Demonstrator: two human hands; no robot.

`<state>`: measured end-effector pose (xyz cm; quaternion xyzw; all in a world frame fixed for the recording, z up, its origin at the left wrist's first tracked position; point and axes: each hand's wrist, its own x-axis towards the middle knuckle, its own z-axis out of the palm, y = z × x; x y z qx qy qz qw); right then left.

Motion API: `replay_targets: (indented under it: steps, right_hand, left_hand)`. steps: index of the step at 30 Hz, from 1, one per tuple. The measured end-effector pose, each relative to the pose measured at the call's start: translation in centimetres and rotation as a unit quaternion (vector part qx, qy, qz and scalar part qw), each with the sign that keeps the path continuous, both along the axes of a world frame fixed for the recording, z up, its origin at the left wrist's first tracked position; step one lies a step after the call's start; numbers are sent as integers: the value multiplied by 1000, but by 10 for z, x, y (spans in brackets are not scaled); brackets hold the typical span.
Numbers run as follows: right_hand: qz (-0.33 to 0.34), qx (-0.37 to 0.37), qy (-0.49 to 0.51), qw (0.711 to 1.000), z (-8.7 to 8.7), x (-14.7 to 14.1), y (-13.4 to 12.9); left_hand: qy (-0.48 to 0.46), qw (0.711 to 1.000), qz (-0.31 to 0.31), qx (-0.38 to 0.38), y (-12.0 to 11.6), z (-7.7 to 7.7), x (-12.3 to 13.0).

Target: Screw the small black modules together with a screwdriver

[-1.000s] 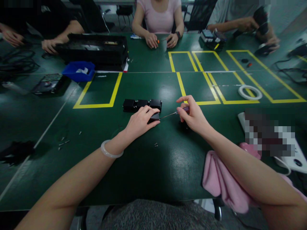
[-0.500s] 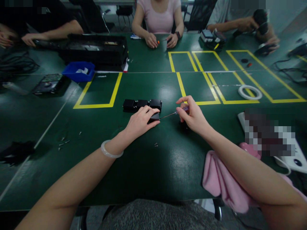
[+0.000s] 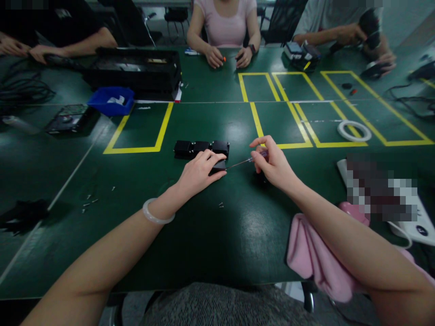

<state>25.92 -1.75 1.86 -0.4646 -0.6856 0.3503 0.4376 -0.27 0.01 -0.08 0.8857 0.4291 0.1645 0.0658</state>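
My left hand [image 3: 200, 172] is closed around a small black block [image 3: 218, 167] on the green table, thumb on the near side and fingers over the top. In my right hand [image 3: 272, 163] is a screwdriver [image 3: 261, 155] with a clear purplish handle. Its thin shaft slants down to the left, and the tip meets the right end of the block. Just behind my left hand lies a row of black blocks [image 3: 183, 148]. A small dark piece [image 3: 261, 177] sits under my right hand, partly hidden. Two loose screws [image 3: 221, 205] lie nearer to me.
More screws [image 3: 89, 199] are scattered at left. A blue bin [image 3: 112, 100] stands by a long black case [image 3: 136, 72]. At right are a tape roll [image 3: 354, 131], a pink cloth [image 3: 312, 249] and a white power strip [image 3: 421, 222]. Three people sit across the table.
My hands, the screwdriver and the block hold the same place. Across the table at left, a person's hands have shifted slightly left.
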Motion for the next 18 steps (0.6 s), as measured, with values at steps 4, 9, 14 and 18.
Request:
replay_targets:
  steps: [4,9,14,18]
  right_hand:
    - [3,-16,-1,1000,2,1,1]
    - [10,-26,-9,1000,3,1,1]
    - [4,1,6,1000,0,0,1]
    - [4,-15,3,1000,1,1,1]
  left_hand:
    - [6,1000,3,-6,0,1,1]
    - [10,1000,7,-7,-1,1,1]
    - [6,1000,7,-5,-1,0,1]
    - [9,1000,4,-5,-1,1,1]
